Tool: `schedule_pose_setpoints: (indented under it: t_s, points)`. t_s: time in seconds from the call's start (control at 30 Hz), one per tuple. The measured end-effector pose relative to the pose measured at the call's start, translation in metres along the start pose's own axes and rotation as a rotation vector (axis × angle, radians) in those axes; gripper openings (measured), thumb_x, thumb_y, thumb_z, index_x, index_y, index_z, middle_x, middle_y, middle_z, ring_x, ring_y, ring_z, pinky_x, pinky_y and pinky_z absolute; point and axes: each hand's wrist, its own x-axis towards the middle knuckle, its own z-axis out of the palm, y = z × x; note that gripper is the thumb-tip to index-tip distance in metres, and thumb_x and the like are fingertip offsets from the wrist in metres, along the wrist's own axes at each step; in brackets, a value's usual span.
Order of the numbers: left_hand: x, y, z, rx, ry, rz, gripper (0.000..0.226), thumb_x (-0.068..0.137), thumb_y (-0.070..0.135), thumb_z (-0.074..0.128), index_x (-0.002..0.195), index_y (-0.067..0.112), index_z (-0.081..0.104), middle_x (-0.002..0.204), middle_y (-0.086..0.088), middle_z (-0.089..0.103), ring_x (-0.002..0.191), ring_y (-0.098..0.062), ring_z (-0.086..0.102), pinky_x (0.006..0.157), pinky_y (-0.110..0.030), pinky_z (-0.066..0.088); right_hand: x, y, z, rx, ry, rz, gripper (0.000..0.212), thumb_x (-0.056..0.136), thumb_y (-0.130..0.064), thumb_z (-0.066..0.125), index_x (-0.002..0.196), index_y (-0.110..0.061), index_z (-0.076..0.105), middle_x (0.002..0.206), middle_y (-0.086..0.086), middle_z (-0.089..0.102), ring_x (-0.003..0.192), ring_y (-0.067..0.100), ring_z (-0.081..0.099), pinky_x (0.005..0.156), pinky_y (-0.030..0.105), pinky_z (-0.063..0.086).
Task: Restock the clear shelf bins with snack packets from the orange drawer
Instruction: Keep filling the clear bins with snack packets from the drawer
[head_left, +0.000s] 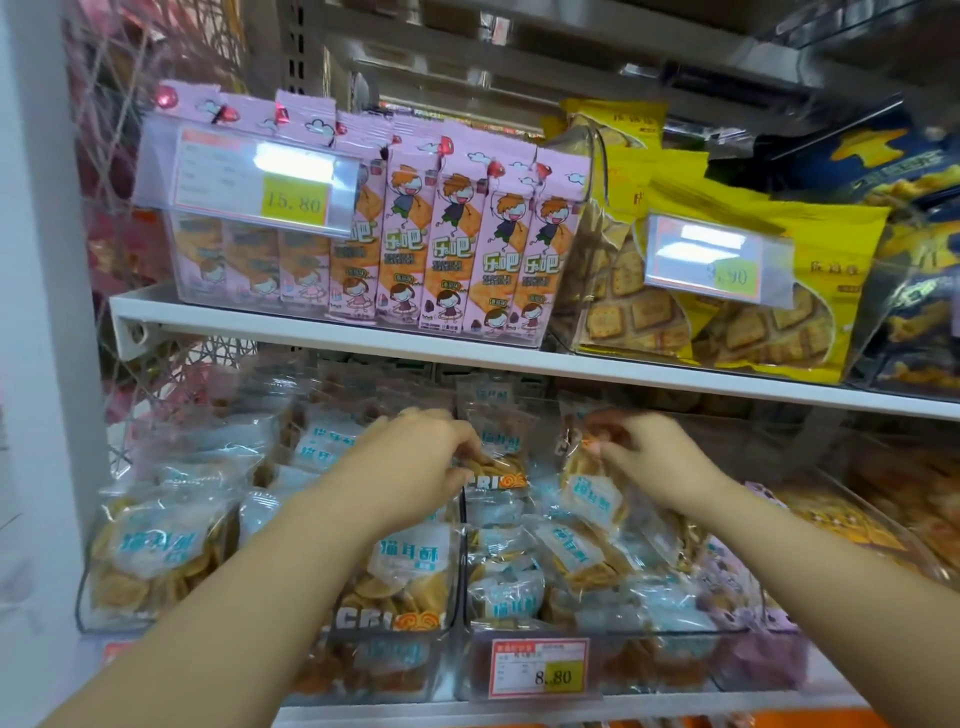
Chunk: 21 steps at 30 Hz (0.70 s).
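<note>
Left hand (415, 462): I see it reaching to the back of the lower shelf (519, 709), just at the wall between the two bins.
Left fingers (452, 431): curled, thumb beneath, pinching the left edge of an upright packet (496, 441).
Right hand (654, 462): inside the right bin (623, 631), near its back, well apart from the left hand.
Right fingers (628, 431): curled down over the top of a tilted packet (592, 493), thumb against it. The tips are blurred on my feed, so the grip looks like a pinch, but I cannot say how tight.
Upright packet: stands at the back of the right bin, just beside the dividing wall, above the loose packets (519, 592) heaped in front.
Tilted packet: leans on the heap in the right bin, its blue label facing me.
Left bin (85, 597): clear, holds the same blue-label packets, touching the right bin.
Price tag (540, 667): clipped to the right bin's front, reads 8.80.
Upper shelf (311, 322): pink packs (457, 249) in a clear bin, yellow bags (727, 332) beside them.
Orange strip (810, 719): at the bottom edge, under the lower shelf; I cannot tell what it is.
</note>
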Motion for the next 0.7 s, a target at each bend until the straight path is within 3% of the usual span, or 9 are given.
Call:
schedule_pose_setpoints:
  t_s: [0.13,0.27,0.33,0.4,0.47,0.53,0.6,0.7]
  points:
    - [0.0,0.018,-0.002,0.059,0.029,0.029,0.029,0.095,0.05,0.046,0.115,0.036,0.061,0.122,0.01,0.057,0.117,-0.016,0.046,0.102,-0.038,0.034,-0.008,-0.01,0.003,0.167,0.148,0.014,0.018,0.089,-0.017,0.063,0.103,-0.007,0.07,0.091,0.004,0.07,0.085,0.016,0.063,0.075,0.026,0.046]
    - [-0.001,0.038,0.005,0.017,-0.019,-0.08,0.055,0.085,0.074,0.034,0.09,0.029,0.066,0.087,0.007,0.062,0.096,-0.017,0.053,0.095,-0.04,0.034,-0.019,-0.028,0.008,0.545,0.325,0.127,0.012,0.09,-0.011,0.061,0.101,-0.013,0.065,0.082,0.003,0.067,0.075,0.017,0.061,0.068,0.024,0.049]
    - [0.002,0.041,0.008,-0.146,0.053,-0.112,0.041,0.087,0.063,0.048,0.079,0.025,0.058,0.073,0.008,0.056,0.081,-0.018,0.055,0.075,-0.032,0.039,-0.026,-0.037,0.017,0.763,0.276,0.203,0.018,0.09,-0.006,0.058,0.107,-0.01,0.059,0.074,0.001,0.061,0.071,0.018,0.058,0.068,0.03,0.05]
    - [0.004,0.038,0.009,-0.234,0.111,-0.136,0.029,0.089,0.046,0.057,0.073,0.023,0.049,0.071,0.006,0.052,0.078,-0.021,0.057,0.06,-0.029,0.036,-0.031,-0.039,0.023,0.896,0.21,0.225,0.036,0.088,-0.005,0.06,0.122,-0.012,0.05,0.083,0.001,0.056,0.078,0.019,0.058,0.075,0.038,0.052]
    - [0.003,0.034,0.008,-0.217,0.151,-0.134,0.016,0.089,0.04,0.059,0.085,0.027,0.051,0.08,0.005,0.056,0.089,-0.021,0.059,0.064,-0.03,0.038,-0.034,-0.036,0.019,0.609,0.178,0.071,0.055,0.083,-0.013,0.068,0.13,-0.027,0.043,0.1,-0.006,0.046,0.089,0.012,0.053,0.081,0.029,0.049]
    - [0.002,0.033,0.008,-0.155,0.175,-0.122,0.018,0.09,0.04,0.059,0.106,0.033,0.056,0.095,0.008,0.064,0.099,-0.017,0.059,0.075,-0.031,0.04,-0.035,-0.039,0.012,0.29,0.135,-0.128,0.059,0.08,-0.023,0.071,0.131,-0.036,0.044,0.105,-0.014,0.043,0.089,0.006,0.049,0.083,0.022,0.044]
    - [0.003,0.032,0.012,-0.106,0.206,-0.079,0.022,0.09,0.039,0.059,0.111,0.037,0.056,0.104,0.009,0.067,0.103,-0.015,0.059,0.084,-0.03,0.038,-0.035,-0.049,0.011,0.239,0.071,-0.205,0.046,0.082,-0.025,0.07,0.123,-0.036,0.053,0.104,-0.019,0.053,0.083,0.002,0.054,0.079,0.021,0.046]
    - [0.004,0.032,0.014,-0.1,0.279,-0.056,0.024,0.092,0.037,0.056,0.116,0.038,0.055,0.108,0.01,0.067,0.104,-0.013,0.06,0.09,-0.029,0.036,-0.024,-0.053,0.019,0.304,0.111,-0.139,0.018,0.086,-0.019,0.066,0.098,-0.032,0.063,0.092,-0.015,0.063,0.081,0.001,0.058,0.075,0.022,0.047]
